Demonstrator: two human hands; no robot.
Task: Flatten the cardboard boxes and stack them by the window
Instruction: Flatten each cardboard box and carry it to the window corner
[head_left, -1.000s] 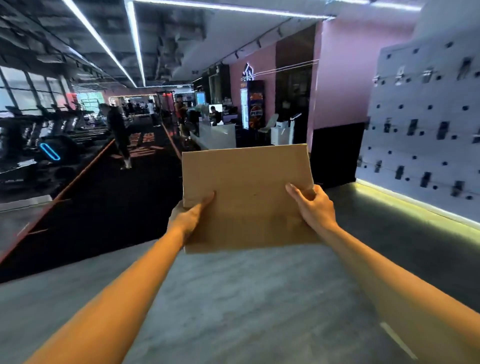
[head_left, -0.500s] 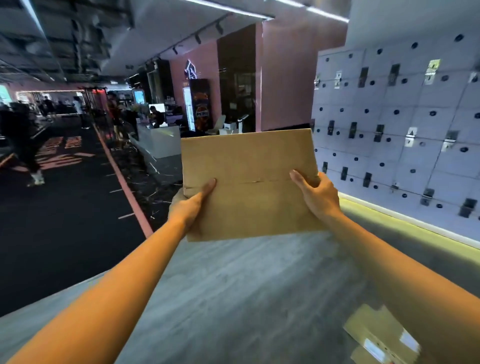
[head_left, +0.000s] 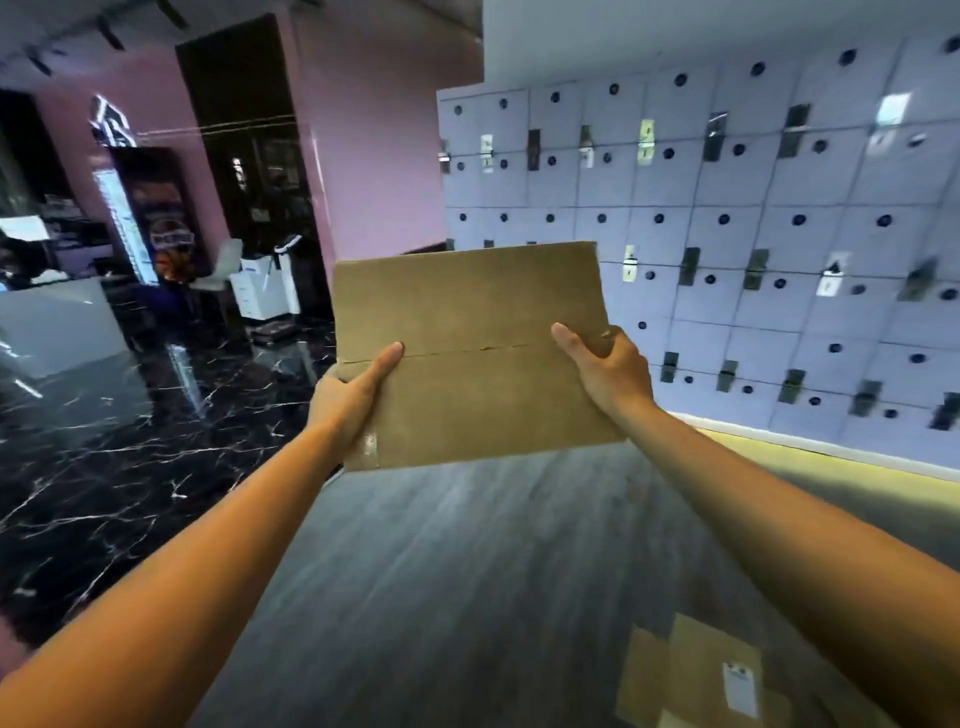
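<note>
A flattened brown cardboard box (head_left: 470, 332) is held upright at arm's length in the middle of the head view. My left hand (head_left: 353, 400) grips its lower left edge, thumb across the front along the fold line. My right hand (head_left: 605, 366) grips its right edge, thumb on the front and fingers curled round the side. A strip of clear tape shows at the box's lower left corner. Another flat cardboard piece (head_left: 696, 680) with a white label lies on the grey floor at the lower right.
A wall of pale lockers (head_left: 753, 234) runs along the right. A pink pillar (head_left: 374, 145) stands ahead. Glossy black marble floor (head_left: 104, 441) lies to the left, with a white counter (head_left: 52, 322) and a lit drinks fridge (head_left: 150, 218) beyond.
The view has swung right: the treadmills and dark gym lane have left the frame and the lockers now fill the right. The floor cardboard came into view. Both hands keep the same hold.
</note>
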